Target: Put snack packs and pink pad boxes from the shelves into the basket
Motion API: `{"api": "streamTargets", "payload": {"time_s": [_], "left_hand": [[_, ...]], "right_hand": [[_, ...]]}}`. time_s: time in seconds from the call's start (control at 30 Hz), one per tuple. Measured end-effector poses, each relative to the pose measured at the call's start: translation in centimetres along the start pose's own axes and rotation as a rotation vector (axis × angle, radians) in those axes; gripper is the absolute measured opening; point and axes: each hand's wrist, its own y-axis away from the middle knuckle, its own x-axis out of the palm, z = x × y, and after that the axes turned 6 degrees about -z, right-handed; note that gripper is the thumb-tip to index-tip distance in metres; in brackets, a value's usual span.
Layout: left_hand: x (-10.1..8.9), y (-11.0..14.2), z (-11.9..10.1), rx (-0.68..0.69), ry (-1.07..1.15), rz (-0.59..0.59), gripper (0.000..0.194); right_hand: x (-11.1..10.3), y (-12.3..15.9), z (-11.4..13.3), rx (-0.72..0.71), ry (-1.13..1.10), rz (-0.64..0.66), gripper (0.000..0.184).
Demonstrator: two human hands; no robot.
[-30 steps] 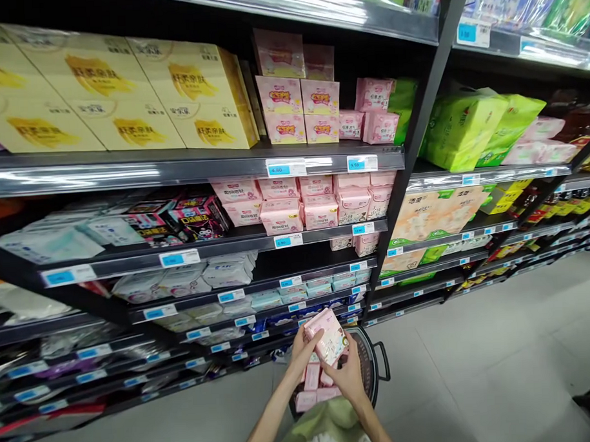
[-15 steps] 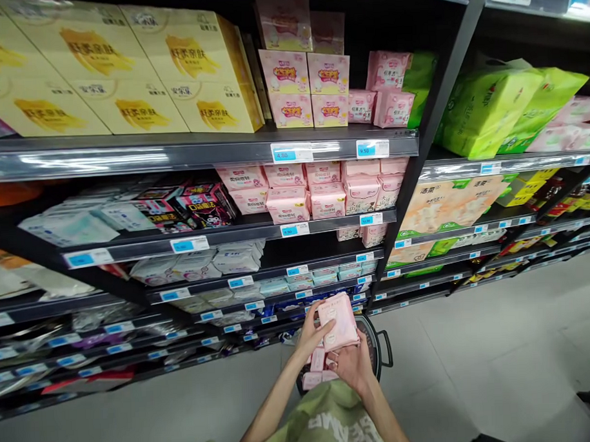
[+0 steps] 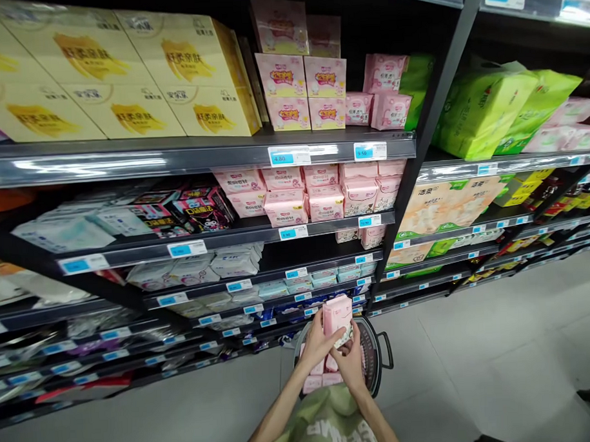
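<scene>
A pink pack of sanitary pads is held upright between both hands, above a dark shopping basket. My left hand grips its left side, thumb across the front. My right hand closes on the lower right edge. Below the hands, several pink packs lie in the basket, partly hidden by my arms and shirt.
Shelves rise ahead, with several pink packs on a middle level and yellow boxes above. Green tissue packs stand at right. A basket handle sticks out over the grey floor.
The pack has been turned in my hands, so a different side faces me. My right hand has risen from beneath it to its right edge. More of the basket shows.
</scene>
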Motion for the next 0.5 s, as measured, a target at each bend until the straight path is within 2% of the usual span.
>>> {"api": "streamTargets", "payload": {"time_s": [0.1, 0.23, 0.33, 0.43, 0.5], "left_hand": [[0.2, -1.0, -0.7, -0.036, -0.086, -0.011, 0.067], [-0.6, -4.9, -2.0, 0.047, -0.015, 0.072, 0.070], [-1.1, -10.0, -4.0, 0.151, 0.154, 0.101, 0.078], [-0.6, -16.2, -6.9, 0.220, 0.266, 0.049, 0.088], [0.3, -20.1, -8.7, 0.249, 0.248, -0.014, 0.088]], "right_hand": [[-0.4, -0.2, -0.6, -0.149, 0.135, -0.036, 0.100], [-1.8, -0.7, -0.8, -0.159, 0.201, 0.016, 0.090], [-3.4, -1.0, -1.1, -0.069, 0.201, 0.003, 0.076], [-5.1, -1.0, -2.0, 0.005, 0.154, -0.044, 0.067], [-6.1, -0.9, -2.7, 0.021, 0.137, -0.073, 0.063]]}}
